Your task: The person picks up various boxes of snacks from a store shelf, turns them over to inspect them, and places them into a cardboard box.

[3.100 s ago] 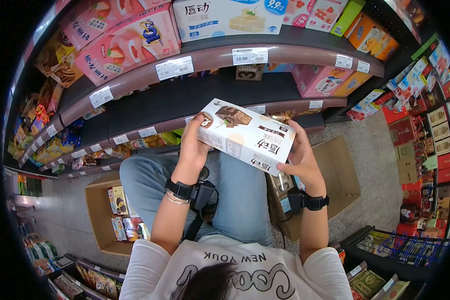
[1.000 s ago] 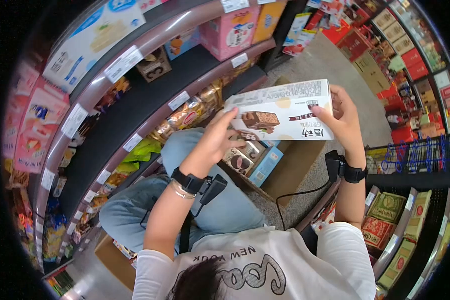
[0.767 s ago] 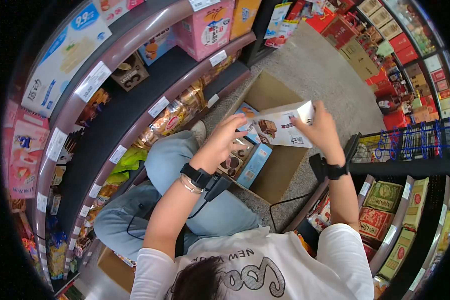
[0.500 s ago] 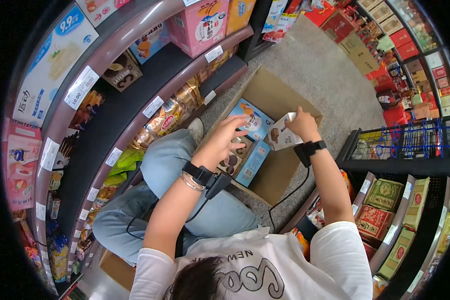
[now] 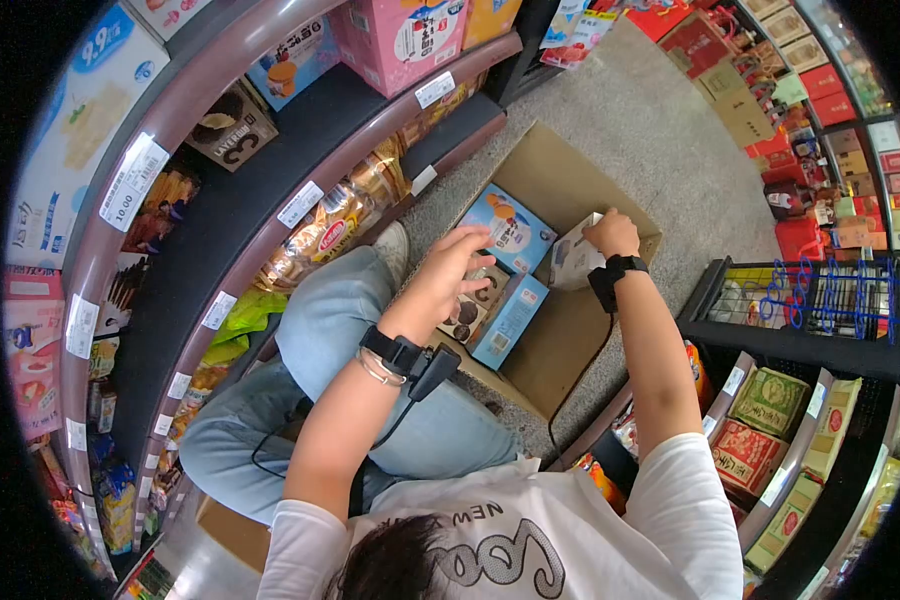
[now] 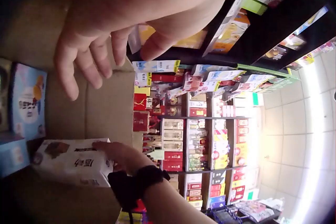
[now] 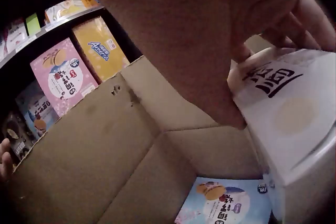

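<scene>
My right hand (image 5: 613,235) grips one end of a white snack-cake box (image 5: 573,258), which is low inside a cardboard carton (image 5: 625,195). In the right wrist view the thumb and fingers straddle that end of the white box (image 7: 296,108). Over the carton's near left side hovers my left hand (image 5: 444,282), fingers spread and holding nothing. In the left wrist view its fingers (image 6: 84,64) hang loosely above the carton's inside. Beside the white box lie a light blue snack box (image 5: 510,230), another blue box (image 5: 513,322) and a brown box (image 5: 482,295), partly hidden by the left hand.
A curved store shelf (image 5: 270,195) with price tags and packaged snacks runs along the left. Bent legs in jeans (image 5: 340,320) are next to the carton. A wire rack (image 5: 800,300) and a low shelf of packets (image 5: 750,450) stand at the right. A cable (image 5: 582,385) hangs from the right wrist.
The white box, first held up in both hands, has been let go by the left hand and lowered into the carton by the right. The head view has swung right toward the carton.
</scene>
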Tool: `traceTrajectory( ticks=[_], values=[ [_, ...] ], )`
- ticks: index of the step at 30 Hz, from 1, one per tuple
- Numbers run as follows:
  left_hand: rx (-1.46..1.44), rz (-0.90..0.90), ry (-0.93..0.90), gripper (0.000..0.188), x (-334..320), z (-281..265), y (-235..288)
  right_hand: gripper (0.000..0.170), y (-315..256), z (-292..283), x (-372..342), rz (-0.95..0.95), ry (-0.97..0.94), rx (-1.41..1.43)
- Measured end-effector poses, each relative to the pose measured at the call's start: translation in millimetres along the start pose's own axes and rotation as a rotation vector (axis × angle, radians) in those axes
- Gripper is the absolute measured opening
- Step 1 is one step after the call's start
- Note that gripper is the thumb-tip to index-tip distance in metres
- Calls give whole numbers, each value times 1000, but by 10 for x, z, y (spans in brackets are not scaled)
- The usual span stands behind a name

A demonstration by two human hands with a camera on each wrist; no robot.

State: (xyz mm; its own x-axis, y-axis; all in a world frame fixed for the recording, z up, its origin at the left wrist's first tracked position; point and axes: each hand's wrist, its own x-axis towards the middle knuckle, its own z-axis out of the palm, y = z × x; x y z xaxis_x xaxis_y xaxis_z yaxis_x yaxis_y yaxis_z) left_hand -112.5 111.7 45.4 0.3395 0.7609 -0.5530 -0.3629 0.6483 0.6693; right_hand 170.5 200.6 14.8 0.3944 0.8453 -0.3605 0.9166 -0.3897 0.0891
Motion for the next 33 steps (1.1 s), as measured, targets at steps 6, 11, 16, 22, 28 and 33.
traceTrajectory(
  ticks=[6,11,16,22,28,33],
  values=[
    [-1,1,5,34,17,25,19,47,118,352,123,69,-4,73],
    [-9,7,47,32,44,-17,1,49,168,783,238,167,-30,178],
    [-13,40,99,30,15,-11,22,71,266,1262,461,264,-39,207],
    [64,72,126,30,-30,100,93,75,250,1476,555,337,-81,263],
    [92,92,118,31,10,73,40,73,264,1434,591,266,-71,292],
    [109,79,160,31,48,-62,-45,54,411,1174,667,161,-60,440]
  ],
)
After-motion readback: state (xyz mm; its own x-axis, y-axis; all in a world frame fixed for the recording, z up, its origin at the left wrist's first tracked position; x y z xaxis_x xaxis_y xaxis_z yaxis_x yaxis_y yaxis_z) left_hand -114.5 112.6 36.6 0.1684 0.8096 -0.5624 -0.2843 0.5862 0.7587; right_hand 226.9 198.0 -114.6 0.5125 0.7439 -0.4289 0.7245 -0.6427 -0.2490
